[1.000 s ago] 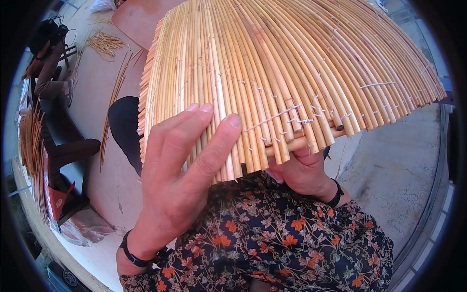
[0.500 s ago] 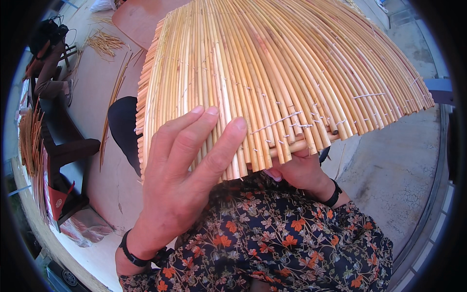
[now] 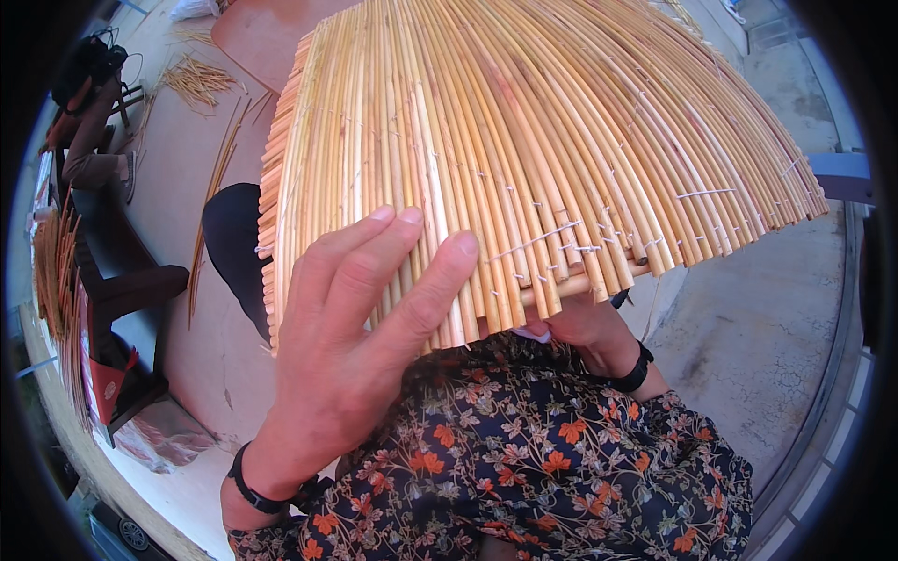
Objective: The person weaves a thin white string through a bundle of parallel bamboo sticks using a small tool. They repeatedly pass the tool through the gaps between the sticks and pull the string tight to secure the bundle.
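Observation:
A large mat of straw-coloured reed stems [image 3: 440, 112], laid side by side, fans out before me. Short white thread ends [image 3: 543, 241] poke up between the stems near its close edge. My left hand [image 3: 351, 309] rests on top of the mat at this edge, palm down, its visible fingers stretched out and apart. Below the edge, right of centre, is my right hand [image 3: 585, 327]; the mat covers its fingers, so what they hold is hidden. A thicker crosswise rod [image 3: 585, 280] shows under the stem ends, just above the right hand.
Loose stems [image 3: 198, 80] lie on the floor at the far left, with longer stems [image 3: 217, 201] closer in. A dark bench [image 3: 131, 271] and a bundle of thin stems [image 3: 58, 271] stand at left. Another person [image 3: 89, 126] sits at the far left.
The mat has shifted slightly left. My right hand has slipped a little further under its edge, hiding more of the fingers. My left hand stays on the mat.

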{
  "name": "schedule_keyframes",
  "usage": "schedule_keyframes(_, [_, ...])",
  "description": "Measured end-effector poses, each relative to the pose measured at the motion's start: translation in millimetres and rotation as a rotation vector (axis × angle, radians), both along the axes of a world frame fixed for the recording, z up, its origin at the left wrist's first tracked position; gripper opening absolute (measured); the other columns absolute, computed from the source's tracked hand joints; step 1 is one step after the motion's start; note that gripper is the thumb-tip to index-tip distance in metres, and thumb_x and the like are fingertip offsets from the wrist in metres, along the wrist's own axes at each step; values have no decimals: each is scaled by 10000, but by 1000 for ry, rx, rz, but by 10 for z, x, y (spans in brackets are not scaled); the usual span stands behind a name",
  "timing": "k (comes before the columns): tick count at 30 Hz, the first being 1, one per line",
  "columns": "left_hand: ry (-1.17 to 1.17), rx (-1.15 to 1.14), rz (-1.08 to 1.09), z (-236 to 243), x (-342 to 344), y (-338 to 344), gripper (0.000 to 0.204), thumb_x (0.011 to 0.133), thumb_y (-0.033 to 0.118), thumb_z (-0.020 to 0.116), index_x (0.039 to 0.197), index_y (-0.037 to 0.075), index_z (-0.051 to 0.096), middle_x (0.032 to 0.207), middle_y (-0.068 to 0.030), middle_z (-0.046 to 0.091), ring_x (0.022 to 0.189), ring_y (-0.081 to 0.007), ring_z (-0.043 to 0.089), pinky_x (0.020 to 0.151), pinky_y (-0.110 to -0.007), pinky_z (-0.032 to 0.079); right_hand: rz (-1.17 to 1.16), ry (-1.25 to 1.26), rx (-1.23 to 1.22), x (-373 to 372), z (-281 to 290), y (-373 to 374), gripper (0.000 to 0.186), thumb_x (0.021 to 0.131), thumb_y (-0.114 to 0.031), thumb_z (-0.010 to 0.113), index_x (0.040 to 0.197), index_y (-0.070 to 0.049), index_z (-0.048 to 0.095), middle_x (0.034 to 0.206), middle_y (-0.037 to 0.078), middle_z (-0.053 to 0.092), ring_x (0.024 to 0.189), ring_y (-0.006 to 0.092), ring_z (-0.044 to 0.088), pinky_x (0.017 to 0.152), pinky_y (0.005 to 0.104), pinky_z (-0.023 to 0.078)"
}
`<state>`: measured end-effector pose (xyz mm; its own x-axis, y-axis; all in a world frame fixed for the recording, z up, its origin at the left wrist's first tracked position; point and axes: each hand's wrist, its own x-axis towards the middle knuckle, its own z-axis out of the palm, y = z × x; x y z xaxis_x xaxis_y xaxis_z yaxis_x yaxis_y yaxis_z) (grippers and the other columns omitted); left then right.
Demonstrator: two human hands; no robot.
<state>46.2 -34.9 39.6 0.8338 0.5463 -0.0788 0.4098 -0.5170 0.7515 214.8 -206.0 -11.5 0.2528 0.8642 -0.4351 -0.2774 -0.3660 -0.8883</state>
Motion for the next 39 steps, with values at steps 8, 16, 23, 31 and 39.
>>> schedule_keyframes(8, [10,24,-5,-14,-18,-21,468,841,28,642,1309,34,641,1246,-148,624,1148,-278,589,977,-406,488,-101,-148,20,-174,-25,22,208,908,-187,733,1086,-83,760,911,-4,727,756,83,640,652,248,506])
schedule_keyframes(16, [22,46,-22,-10,-21,-10,470,836,31,642,1306,37,644,1247,-152,623,1152,-285,588,979,-412,487,8,18,-100,-66,-23,7,172,928,-192,725,1061,-86,757,925,-1,730,768,62,629,657,233,490])
schedule_keyframes(23, [42,60,-33,-8,-8,13,471,833,34,641,1304,41,647,1248,-155,621,1155,-292,586,980,-417,486,-36,320,207,-25,-41,-15,290,964,-272,707,1135,-37,723,981,20,730,866,82,647,699,224,488])
schedule_keyframes(31, [55,80,-48,-19,1,-3,473,828,37,641,1301,44,651,1249,-159,620,1158,-300,585,981,-423,486,-102,150,-36,-150,-68,23,306,928,-228,738,1154,-24,714,1021,31,739,880,91,660,719,260,519])
schedule_keyframes(39, [67,106,-52,-45,-19,-17,475,824,40,641,1299,48,654,1250,-162,618,1162,-308,583,982,-429,485,-71,-63,-68,-127,47,64,188,907,-170,713,1060,-75,767,989,-13,745,811,64,642,689,254,508])
